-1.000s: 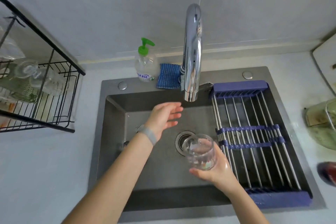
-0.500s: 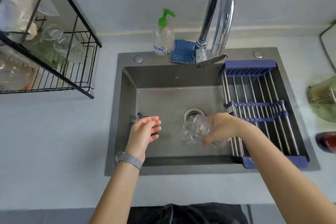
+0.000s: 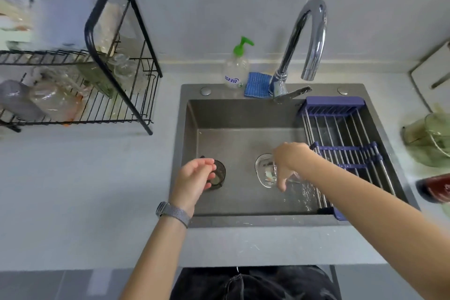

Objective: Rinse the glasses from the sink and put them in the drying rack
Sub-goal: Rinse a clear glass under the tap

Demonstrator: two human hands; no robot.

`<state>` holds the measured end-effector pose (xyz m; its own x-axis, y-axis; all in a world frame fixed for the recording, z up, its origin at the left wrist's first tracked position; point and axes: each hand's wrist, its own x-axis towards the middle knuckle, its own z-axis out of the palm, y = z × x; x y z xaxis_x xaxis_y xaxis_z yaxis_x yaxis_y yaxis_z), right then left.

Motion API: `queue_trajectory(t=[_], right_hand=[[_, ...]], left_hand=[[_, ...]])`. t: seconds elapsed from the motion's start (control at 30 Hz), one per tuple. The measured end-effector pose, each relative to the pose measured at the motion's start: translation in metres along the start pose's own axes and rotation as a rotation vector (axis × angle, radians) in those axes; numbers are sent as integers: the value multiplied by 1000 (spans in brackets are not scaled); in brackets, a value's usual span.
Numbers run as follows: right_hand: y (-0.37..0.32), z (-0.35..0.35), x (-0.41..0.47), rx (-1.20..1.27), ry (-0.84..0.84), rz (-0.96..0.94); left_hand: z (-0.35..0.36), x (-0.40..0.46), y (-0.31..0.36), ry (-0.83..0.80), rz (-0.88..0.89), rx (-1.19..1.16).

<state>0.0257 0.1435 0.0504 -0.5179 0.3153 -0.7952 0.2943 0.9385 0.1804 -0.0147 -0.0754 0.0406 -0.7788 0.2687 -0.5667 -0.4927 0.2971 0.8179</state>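
Observation:
My right hand (image 3: pixel 291 162) grips a clear glass (image 3: pixel 265 173) tipped on its side over the middle of the grey sink (image 3: pixel 238 114), its mouth facing left; water spills out near the sink's right side. My left hand (image 3: pixel 194 178) hovers loosely curled and empty over the sink's left part, just beside a dark strainer cup (image 3: pixel 218 174) on the sink floor. The black wire drying rack (image 3: pixel 117 95) stands on the counter at the left, with several clear glasses (image 3: pixel 121 66) and other items in it.
A chrome faucet (image 3: pixel 309 39) arches over the back of the sink, with a soap bottle (image 3: pixel 236 66) and a blue sponge cloth (image 3: pixel 258 84) beside it. A blue roll-up rack (image 3: pixel 345 143) covers the sink's right side. Green glassware (image 3: pixel 431 136) sits at far right.
The view has pulled back and shifted right. My right hand has turned the glass from upright onto its side and water pours out. My left hand drew back to the sink's left side.

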Motion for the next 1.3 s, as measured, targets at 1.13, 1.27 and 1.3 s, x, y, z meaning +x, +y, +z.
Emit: queue_trajectory(t=[1.13,1.27,1.3], right_hand=[[-59,-19,-72,1005,836,-512],[-143,-53,-67,885,795,-578],[-168,-61,-64,884,784,-592]], left_hand=[[-54,-27,26,150,64,118],[-158,-21,23,315,136,297],[-183,-16,20,341,148,345]])
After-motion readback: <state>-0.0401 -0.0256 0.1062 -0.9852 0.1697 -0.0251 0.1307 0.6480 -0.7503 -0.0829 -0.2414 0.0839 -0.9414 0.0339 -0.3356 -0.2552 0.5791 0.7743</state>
